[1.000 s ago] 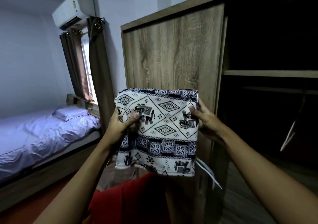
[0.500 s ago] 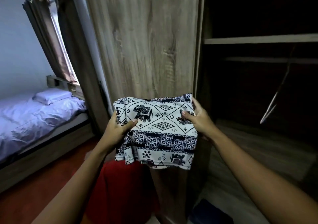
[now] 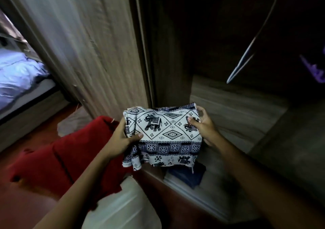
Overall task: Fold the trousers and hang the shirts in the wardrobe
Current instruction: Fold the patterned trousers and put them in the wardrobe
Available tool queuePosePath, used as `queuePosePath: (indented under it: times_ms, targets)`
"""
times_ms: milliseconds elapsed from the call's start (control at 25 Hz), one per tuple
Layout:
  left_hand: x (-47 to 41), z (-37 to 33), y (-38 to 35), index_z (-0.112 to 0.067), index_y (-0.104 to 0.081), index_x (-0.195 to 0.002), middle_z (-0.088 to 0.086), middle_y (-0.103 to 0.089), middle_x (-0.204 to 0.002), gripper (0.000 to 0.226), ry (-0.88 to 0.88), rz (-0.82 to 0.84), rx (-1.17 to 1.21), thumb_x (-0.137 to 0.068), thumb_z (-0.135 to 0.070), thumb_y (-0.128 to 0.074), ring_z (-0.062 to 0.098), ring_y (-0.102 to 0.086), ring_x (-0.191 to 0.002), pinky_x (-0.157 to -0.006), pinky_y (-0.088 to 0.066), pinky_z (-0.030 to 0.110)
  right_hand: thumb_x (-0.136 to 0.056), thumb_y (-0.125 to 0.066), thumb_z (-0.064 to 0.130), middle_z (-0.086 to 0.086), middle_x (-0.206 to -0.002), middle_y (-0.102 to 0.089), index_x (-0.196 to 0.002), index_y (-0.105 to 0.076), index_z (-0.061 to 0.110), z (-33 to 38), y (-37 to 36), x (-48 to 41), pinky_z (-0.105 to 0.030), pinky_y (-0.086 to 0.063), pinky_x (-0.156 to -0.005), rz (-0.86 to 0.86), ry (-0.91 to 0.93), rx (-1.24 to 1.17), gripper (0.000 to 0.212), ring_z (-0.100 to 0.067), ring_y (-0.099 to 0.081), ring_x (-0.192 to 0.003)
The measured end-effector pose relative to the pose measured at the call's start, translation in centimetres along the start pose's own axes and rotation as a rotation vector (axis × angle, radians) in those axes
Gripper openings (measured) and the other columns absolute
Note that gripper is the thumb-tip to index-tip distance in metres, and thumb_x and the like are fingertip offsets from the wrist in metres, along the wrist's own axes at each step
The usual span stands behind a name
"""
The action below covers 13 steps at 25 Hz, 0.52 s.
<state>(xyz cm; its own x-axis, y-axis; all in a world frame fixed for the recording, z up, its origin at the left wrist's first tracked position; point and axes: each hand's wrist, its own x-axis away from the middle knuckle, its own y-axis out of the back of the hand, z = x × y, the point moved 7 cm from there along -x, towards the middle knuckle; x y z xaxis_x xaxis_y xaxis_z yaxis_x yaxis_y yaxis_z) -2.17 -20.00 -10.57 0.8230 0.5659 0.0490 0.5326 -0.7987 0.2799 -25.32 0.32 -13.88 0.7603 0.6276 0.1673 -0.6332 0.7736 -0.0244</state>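
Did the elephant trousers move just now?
Yes. The left hand and right hand carried the elephant trousers down and right, past the wardrobe door, toward the open side.

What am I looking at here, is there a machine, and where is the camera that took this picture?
No machine here: these are a person's two bare hands, filmed by one wide-angle camera worn on the head, looking forward and down. The left hand and right hand each hold one side of the folded white-and-black elephant-print trousers, before the open wood-grain wardrobe. Low inside it lies a dark blue folded cloth; a thin pale hanger hangs above. A red cloth shows at lower left, a bed with pale bedding at far left.
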Motion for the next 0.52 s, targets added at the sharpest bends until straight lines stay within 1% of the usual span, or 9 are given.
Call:
queuePosePath:
  times_ms: [40,80,160,200,240,320,360,440,520]
  targets:
    - [-0.7,1.6,-2.1,-0.023,-0.043,-0.137,0.005,-0.065,-0.129,0.068,0.028,0.039,-0.020,-0.082,0.001,-0.074,0.021,-0.064,-0.118,-0.095,-0.055,0.037,-0.091,-0.062,0.001,0.008,-0.129,-0.052,-0.142,-0.037,0.011,-2.0,1.6,-0.4,-0.021,-0.045,-0.097,-0.015,-0.035,0.024,0.057,0.002,-0.055,-0.108]
    - [-1.3,3.3,-4.1,-0.024,-0.042,-0.138,0.003,-0.064,-0.129,0.067,0.056,0.083,-0.043,-0.084,0.002,-0.073,0.019,-0.064,-0.118,-0.097,-0.054,0.039,-0.091,-0.064,0.006,0.007,-0.136,-0.048,-0.143,-0.037,0.014,-3.8,3.0,-0.6,-0.030,-0.041,-0.104,-0.040,-0.062,0.046,0.059,-0.005,-0.051,-0.117]
    - [-2.5,6.5,-7.6,-0.025,-0.041,-0.139,0.002,-0.064,-0.129,0.066,0.085,0.120,-0.062,-0.086,0.001,-0.070,0.019,-0.064,-0.118,-0.100,-0.053,0.043,-0.090,-0.067,0.017,-0.003,-0.152,-0.038,-0.145,-0.035,0.020,-7.5,5.4,-1.0,-0.040,-0.036,-0.110,-0.115,-0.097,0.110,0.063,-0.021,-0.041,-0.136]
    - [-3.5,8.5,-9.2,-0.024,-0.040,-0.139,0.002,-0.064,-0.129,0.065,0.110,0.133,-0.065,-0.087,0.000,-0.070,0.020,-0.064,-0.118,-0.101,-0.052,0.046,-0.090,-0.068,0.020,-0.007,-0.154,-0.035,-0.145,-0.035,0.020,-9.4,6.5,-1.2,-0.040,-0.037,-0.109,-0.153,-0.116,0.145,0.064,-0.025,-0.038,-0.139]
    - [-4.7,10.7,-11.2,-0.025,-0.041,-0.139,0.001,-0.064,-0.128,0.064,0.130,0.158,-0.070,-0.087,-0.001,-0.070,0.020,-0.064,-0.117,-0.101,-0.051,0.049,-0.091,-0.067,0.020,-0.008,-0.151,-0.039,-0.145,-0.034,0.018,-11.6,7.7,-1.5,-0.036,-0.041,-0.103,-0.194,-0.148,0.177,0.064,-0.026,-0.040,-0.136]
    - [-6.9,14.9,-14.4,-0.025,-0.042,-0.137,0.002,-0.064,-0.126,0.062,0.148,0.179,-0.088,-0.086,0.000,-0.069,0.022,-0.063,-0.118,-0.101,-0.050,0.052,-0.093,-0.065,0.017,0.000,-0.131,-0.046,-0.144,-0.033,0.015,-16.6,9.9,-2.4,-0.022,-0.045,-0.083,-0.243,-0.210,0.201,0.061,-0.017,-0.047,-0.117]
    - [-8.2,17.4,-16.0,-0.025,-0.043,-0.136,0.002,-0.064,-0.126,0.062,0.149,0.186,-0.095,-0.086,0.001,-0.069,0.023,-0.062,-0.119,-0.102,-0.050,0.053,-0.093,-0.064,0.017,0.004,-0.125,-0.043,-0.143,-0.033,0.015,-19.3,11.0,-2.9,-0.020,-0.044,-0.079,-0.261,-0.230,0.222,0.059,-0.014,-0.045,-0.112]
    - [-10.8,22.6,-18.7,-0.026,-0.045,-0.133,0.002,-0.063,-0.126,0.062,0.156,0.211,-0.109,-0.083,0.000,-0.071,0.025,-0.060,-0.120,-0.102,-0.049,0.054,-0.093,-0.065,0.015,0.005,-0.125,-0.044,-0.142,-0.033,0.015,-24.5,12.6,-4.5,-0.029,-0.048,-0.085,-0.276,-0.238,0.264,0.059,-0.014,-0.046,-0.115]
    - [-13.0,27.9,-20.7,-0.028,-0.046,-0.134,0.000,-0.063,-0.127,0.067,0.169,0.204,-0.136,-0.079,-0.002,-0.075,0.024,-0.060,-0.121,-0.103,-0.049,0.054,-0.090,-0.067,0.011,0.000,-0.136,-0.049,-0.143,-0.033,0.015,-29.7,13.7,-5.8,-0.039,-0.052,-0.095,-0.284,-0.254,0.253,0.063,-0.018,-0.050,-0.121]
